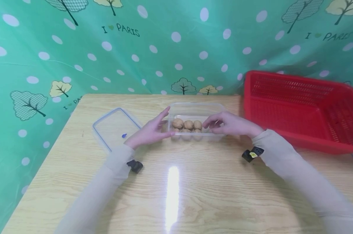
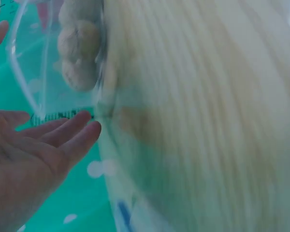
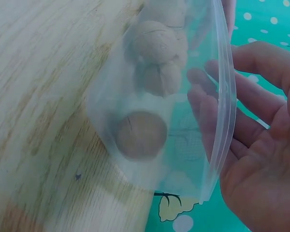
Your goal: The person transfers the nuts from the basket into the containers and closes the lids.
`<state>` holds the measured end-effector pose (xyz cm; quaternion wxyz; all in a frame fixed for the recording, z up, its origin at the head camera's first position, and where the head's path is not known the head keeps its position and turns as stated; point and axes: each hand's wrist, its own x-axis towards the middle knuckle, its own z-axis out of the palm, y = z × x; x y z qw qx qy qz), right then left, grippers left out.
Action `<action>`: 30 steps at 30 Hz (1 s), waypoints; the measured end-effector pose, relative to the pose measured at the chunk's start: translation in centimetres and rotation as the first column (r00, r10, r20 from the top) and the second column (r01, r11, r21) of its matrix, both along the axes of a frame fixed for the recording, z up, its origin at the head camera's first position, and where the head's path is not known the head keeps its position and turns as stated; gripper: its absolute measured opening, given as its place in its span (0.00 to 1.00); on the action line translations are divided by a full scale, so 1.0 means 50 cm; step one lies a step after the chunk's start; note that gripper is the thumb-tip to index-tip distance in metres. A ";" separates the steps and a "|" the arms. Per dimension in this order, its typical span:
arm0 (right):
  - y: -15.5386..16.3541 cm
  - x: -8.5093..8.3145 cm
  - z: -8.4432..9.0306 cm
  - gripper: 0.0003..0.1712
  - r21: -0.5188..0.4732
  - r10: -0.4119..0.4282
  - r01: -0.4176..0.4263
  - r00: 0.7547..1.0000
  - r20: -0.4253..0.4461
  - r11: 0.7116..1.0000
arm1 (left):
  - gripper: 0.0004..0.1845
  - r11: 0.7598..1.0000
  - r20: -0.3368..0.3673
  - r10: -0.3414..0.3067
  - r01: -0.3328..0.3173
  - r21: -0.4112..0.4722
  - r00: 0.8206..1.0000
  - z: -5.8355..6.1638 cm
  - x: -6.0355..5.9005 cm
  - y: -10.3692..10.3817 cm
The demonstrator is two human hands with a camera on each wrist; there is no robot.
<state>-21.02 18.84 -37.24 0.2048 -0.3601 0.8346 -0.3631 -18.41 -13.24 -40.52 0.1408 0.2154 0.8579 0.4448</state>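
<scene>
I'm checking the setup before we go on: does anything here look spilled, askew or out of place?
Nothing spilled. The walnuts sit inside the clear container, between the left hand and right hand. Only the lid lies apart on the table, and the red basket overhangs its right edge, tilted.

Six walnuts (image 1: pixel 188 124), one clear container (image 1: pixel 195 109), one lid (image 1: pixel 115 125), one red basket (image 1: pixel 302 107), two hands (image 1: pixel 151 131)

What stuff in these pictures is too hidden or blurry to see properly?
- Walnuts: head view, the exact count; the right hand covers the clear box's right end.
- Left hand: left wrist view, cut off by the edge.
- Table: left wrist view, blurred.
- Lid: its blue mark is too small.
</scene>
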 end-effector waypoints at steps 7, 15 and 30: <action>-0.011 0.003 -0.003 0.15 -0.108 -0.058 0.055 0.998 -0.026 0.993 | 0.44 0.997 0.005 0.040 -0.040 0.067 0.999 0.014 0.002 -0.070; -0.050 0.015 0.007 0.14 -0.204 -0.055 0.042 0.997 -0.061 0.978 | 0.38 0.992 -0.061 0.122 -0.124 -0.032 0.991 0.034 0.010 -0.158; -0.130 0.036 0.024 0.15 -0.225 -0.039 0.023 0.997 -0.067 0.974 | 0.37 0.929 -0.166 0.244 -0.279 -0.244 0.955 0.031 0.022 -0.316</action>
